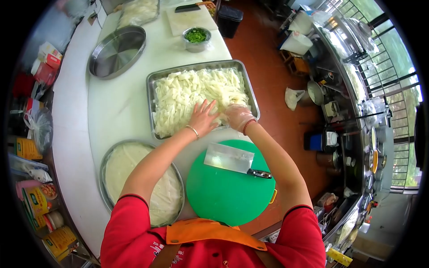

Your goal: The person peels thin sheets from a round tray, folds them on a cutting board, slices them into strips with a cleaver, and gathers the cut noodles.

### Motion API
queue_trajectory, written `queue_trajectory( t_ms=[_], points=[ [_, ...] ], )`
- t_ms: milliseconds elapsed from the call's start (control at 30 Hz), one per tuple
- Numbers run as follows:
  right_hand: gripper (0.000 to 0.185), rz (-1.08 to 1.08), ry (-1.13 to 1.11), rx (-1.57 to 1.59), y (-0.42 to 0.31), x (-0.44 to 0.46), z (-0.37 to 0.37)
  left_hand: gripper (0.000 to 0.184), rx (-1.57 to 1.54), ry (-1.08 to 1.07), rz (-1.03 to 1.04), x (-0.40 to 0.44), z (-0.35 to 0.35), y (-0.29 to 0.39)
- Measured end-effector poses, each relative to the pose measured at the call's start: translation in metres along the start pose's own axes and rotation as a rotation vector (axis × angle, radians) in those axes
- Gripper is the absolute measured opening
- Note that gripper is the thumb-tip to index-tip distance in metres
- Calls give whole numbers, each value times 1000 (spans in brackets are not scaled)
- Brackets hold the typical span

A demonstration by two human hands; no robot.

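Note:
Wide pale noodles [178, 96] fill a rectangular metal tray [150, 100]. My left hand [204, 118], bare with a bracelet at the wrist, lies on the noodles near the tray's front edge, fingers spread. Beside it on the right, my right hand [239, 117] wears a clear plastic glove and touches the noodles at the front right; its fingers are curled and partly hidden, so what they hold is unclear. Nearer to me, a cleaver [230, 158] rests on a round green board [223, 192]. A round pan [105, 178] with a pale sheet in it is at the left.
An empty round metal pan [117, 52] stands at the back left. Behind the tray are a bowl of chopped greens [195, 35] and a white board [190, 20] with a knife [187, 8]. Shelves with packages line the left; a crowded counter runs along the right.

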State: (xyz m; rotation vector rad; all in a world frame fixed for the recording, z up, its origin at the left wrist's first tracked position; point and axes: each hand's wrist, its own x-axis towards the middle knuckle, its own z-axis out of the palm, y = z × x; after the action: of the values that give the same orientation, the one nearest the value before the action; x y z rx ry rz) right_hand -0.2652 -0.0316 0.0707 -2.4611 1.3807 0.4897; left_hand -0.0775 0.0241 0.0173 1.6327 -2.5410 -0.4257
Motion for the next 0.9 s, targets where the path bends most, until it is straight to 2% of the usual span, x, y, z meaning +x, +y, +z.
queue_trajectory(
  t_ms=[33,133,233,333,367,400,433,467,500,533,600,700,767,800,900],
  points=[
    [40,-11,-26,-14,-4,-3,-3,54,-14,69,-5,-3,1,1],
    [43,31,387,137,9,17,25,53,-112,277,-6,-17,-3,8],
    [47,-36,-32,-93,-16,11,13,52,-230,419,-42,-60,-18,17],
    [46,-79,245,27,-13,5,44,48,-276,513,-136,-130,-15,4],
    [48,-36,358,150,-19,-17,27,47,-268,516,-203,-160,-8,-8],
    [50,37,336,190,-28,-40,-1,47,-259,520,-279,-189,0,-20],
    [53,60,483,174,-14,-35,21,46,-233,523,-338,-214,4,-32],
    [53,-10,573,44,9,-24,45,46,-205,523,-414,-246,8,-42],
    [47,-10,610,34,22,-31,63,45,-175,509,-501,-283,11,-44],
    [29,-23,688,160,23,-41,66,44,-125,469,-558,-311,14,-48],
    [13,176,611,450,-21,-90,24,42,-49,369,-651,-366,18,-51],
    [21,174,566,1030,-27,-107,44,34,-24,438,-552,-400,25,-54],
    [23,127,452,1551,-38,-116,59,30,-160,457,-618,-401,26,-75],
    [24,129,431,1592,-47,-125,64,28,-237,461,-646,-399,25,-83],
    [26,140,389,1649,-88,-147,83,23,-154,643,-708,-375,11,-117]
  ],
)
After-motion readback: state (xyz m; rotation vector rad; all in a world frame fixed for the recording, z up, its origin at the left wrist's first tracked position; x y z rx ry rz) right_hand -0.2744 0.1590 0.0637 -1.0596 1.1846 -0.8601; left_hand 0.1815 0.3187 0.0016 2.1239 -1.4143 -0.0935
